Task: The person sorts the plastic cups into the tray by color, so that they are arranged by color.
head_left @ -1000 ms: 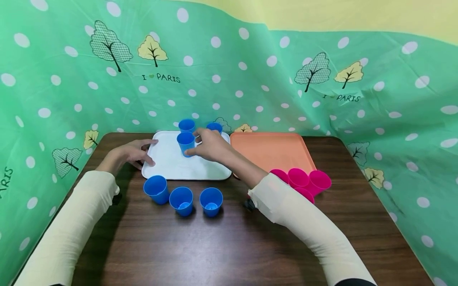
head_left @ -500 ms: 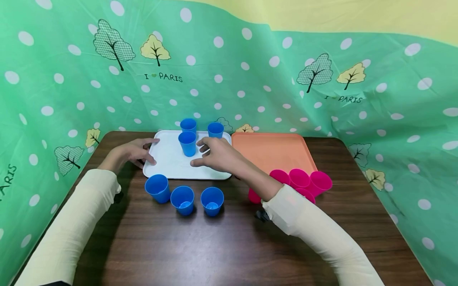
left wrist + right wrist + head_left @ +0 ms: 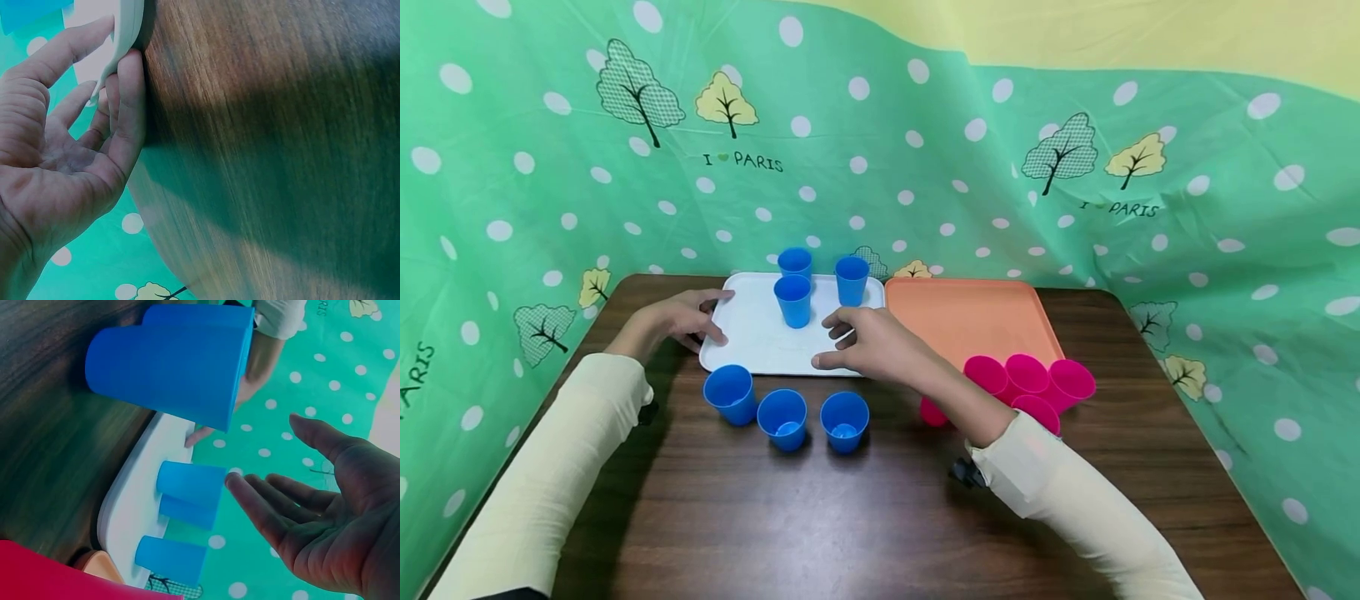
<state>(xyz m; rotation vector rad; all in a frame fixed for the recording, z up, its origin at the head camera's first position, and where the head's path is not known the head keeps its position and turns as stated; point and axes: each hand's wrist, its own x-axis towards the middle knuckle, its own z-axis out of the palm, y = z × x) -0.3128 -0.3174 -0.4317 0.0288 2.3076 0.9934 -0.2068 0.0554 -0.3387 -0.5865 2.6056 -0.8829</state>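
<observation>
A white tray (image 3: 748, 346) lies at the back left of the wooden table. Along its left edge my left hand (image 3: 681, 318) grips the rim; the left wrist view has fingers on both sides of that rim (image 3: 128, 25). On the tray stand three upright blue cups: a near one (image 3: 793, 307), one behind it (image 3: 795, 260), and one to the right (image 3: 852, 287). My right hand (image 3: 880, 346) hovers over the tray's front right part, fingers loosely bent and holding nothing. Three more blue cups, left (image 3: 730, 396), middle (image 3: 782, 423) and right (image 3: 845, 425), stand before the tray.
An orange tray (image 3: 970, 321) sits against the white one on the right. Several pink cups (image 3: 1030, 375) cluster at its front edge, partly behind my right forearm. A green dotted cloth (image 3: 925, 125) hangs behind the table.
My right hand has let go of the near blue cup on the white tray and drawn back to the right and toward me. The left hand keeps its place.
</observation>
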